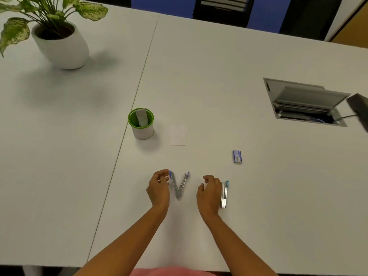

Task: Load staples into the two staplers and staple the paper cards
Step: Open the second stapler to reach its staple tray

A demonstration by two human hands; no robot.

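Two staplers are seen lying near the front edge of the white desk [219,66]. The purple-tipped stapler [179,184] is swung open into a V, and the left hand [159,189] is held just beside its left arm, fingers loosely curled and nothing gripped; whether the fingertips touch it cannot be told. The blue-tipped stapler [224,194] lies only slightly parted, and the right hand [210,194] is placed at its left side, fingers half curled, nothing clasped. A staple box [237,156] is set farther back to the right. A paper card [177,135] lies flat beyond the staplers, beside a green-rimmed cup [141,124] holding a folded slip. A potted plant [59,42] is kept near the far left corner.
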